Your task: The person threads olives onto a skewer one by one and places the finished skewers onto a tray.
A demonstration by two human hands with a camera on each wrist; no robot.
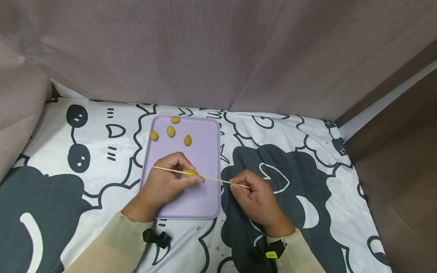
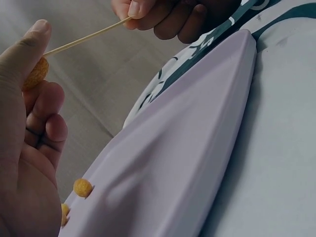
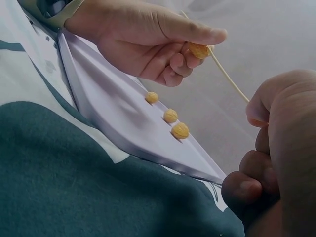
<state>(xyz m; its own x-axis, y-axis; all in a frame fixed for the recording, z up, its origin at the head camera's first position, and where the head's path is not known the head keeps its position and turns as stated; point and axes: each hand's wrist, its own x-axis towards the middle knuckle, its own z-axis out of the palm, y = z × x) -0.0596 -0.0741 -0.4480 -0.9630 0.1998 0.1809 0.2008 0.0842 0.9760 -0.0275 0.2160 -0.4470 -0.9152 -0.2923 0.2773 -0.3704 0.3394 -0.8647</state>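
Ball (image 1: 192,171) nr ctr of frame, pinched by L hand (image 1: 167,181), prob. to keep it steady; thin stick (image 1: 218,179) crosses it, can't tell if thru or just past. R hand (image 1: 255,195) pinches stick nr its right end, likely for control. L hand blocks part of tray (image 1: 205,206); 4 other balls (image 1: 170,131) sit toward its top, apart, clear of both hands. Patterned cloth (image 1: 112,212) under all; brownish fabric (image 1: 218,53) fills top of frame.

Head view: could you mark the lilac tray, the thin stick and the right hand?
Lilac tray (image 1: 205,204): head view, bare floor near the front edge.
Thin stick (image 1: 213,179): head view, exposed middle stretch.
Right hand (image 1: 257,199): head view, back of the hand.
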